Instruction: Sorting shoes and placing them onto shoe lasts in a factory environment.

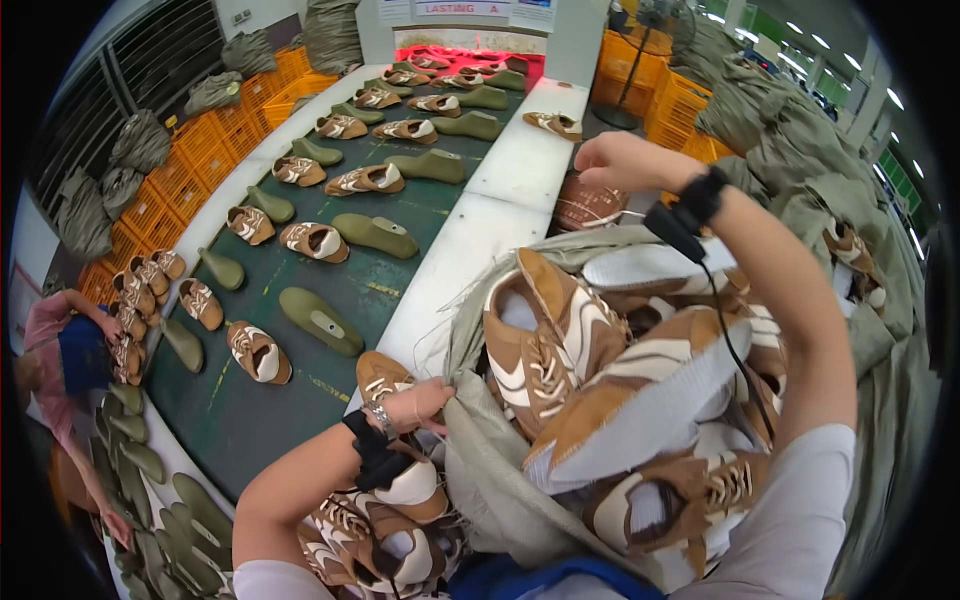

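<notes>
Scant room, seemingly, among bagged shoes (545, 375)

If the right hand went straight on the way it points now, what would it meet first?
Most likely the lone brown shoe on the white ledge: the right hand points left and slightly up the picture, toward it. Depth is unclear, so it might pass above.

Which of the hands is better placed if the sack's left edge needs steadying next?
Probably the left: the left hand is already at the sack's left edge and seems to grip it, while the right hand is raised well away from there.
</notes>
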`<state>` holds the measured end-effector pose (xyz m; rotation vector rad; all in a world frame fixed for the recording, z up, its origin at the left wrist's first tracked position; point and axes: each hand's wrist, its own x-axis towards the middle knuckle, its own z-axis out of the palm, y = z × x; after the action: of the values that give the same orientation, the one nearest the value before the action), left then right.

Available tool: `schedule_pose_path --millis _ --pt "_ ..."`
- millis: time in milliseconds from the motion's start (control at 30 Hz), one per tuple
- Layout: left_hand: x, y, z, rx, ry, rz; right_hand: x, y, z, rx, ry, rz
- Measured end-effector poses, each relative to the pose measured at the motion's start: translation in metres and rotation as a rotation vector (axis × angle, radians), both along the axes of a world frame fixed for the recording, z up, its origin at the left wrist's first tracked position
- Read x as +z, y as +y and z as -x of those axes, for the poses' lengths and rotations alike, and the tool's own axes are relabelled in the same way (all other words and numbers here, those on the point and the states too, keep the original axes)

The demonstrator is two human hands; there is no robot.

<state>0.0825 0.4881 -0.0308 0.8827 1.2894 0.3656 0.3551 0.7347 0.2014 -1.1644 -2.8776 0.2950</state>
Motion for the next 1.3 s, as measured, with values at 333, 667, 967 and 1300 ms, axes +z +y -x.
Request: schedule_pose_path --millis 333,667,967,1300 --pt "-0.006 0.011 0.015 -0.079 -0.196 0.052 -0.015 -0.417 -0.087 0.013 0.049 0.248" --pt "-0.025 0.036 0.028 -1.379 0.952 -1.347 -0.114 -0.518 -0.065 -0.683 0.02 -0.264" --pt "-0.002 -0.011 -0.012 -0.703 1.163 -1.018 -0.183 -0.534 -0.005 -0.205 0.018 -0.126" --pt "0.06 -0.045 -0.052 -0.147 0.002 0.01 -0.202 -0.528 0.012 -0.067 0.139 -0.186"
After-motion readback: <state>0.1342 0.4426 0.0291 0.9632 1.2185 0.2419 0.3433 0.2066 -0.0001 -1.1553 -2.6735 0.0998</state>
